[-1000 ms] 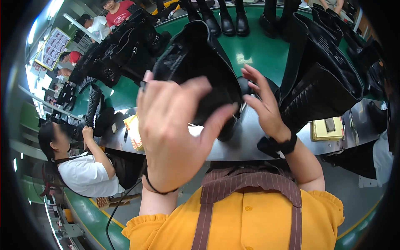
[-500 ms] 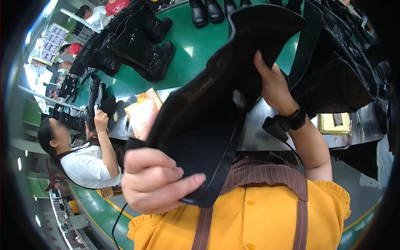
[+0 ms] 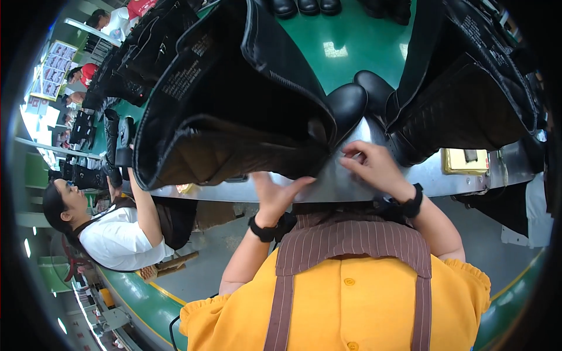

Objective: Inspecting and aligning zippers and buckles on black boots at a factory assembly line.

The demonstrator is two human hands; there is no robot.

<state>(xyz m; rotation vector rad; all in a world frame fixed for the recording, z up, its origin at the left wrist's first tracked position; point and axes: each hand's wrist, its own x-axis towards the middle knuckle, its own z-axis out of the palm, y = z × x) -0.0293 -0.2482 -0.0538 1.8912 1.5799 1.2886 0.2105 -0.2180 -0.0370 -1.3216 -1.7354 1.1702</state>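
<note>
A tall black boot [image 3: 234,146] stands at the left of the metal work table, its wide shaft gaping toward me and its rounded toe pointing away. Close against the lower edge of that shaft is my left hand [image 3: 272,199], thumb stretched out; the boot partly hides its fingers. My right hand [image 3: 377,171] hovers over the bare metal between two boots, fingers loosely curled, slightly blurred, with nothing visible in them. To the right, a second tall black boot [image 3: 456,117] stands with its shaft spread wide and printed lining showing.
The metal table [image 3: 351,190] runs in front of me, with a green surface [image 3: 328,52] beyond it. A yellow pad [image 3: 465,162] lies at the right. More black boots [image 3: 132,64] stand far left. At my left a co-worker [image 3: 114,234] in white handles a boot.
The boot that both hands held tilted up before me now stands on the table at the left. Both hands have come off its shaft and moved down toward the table edge.
</note>
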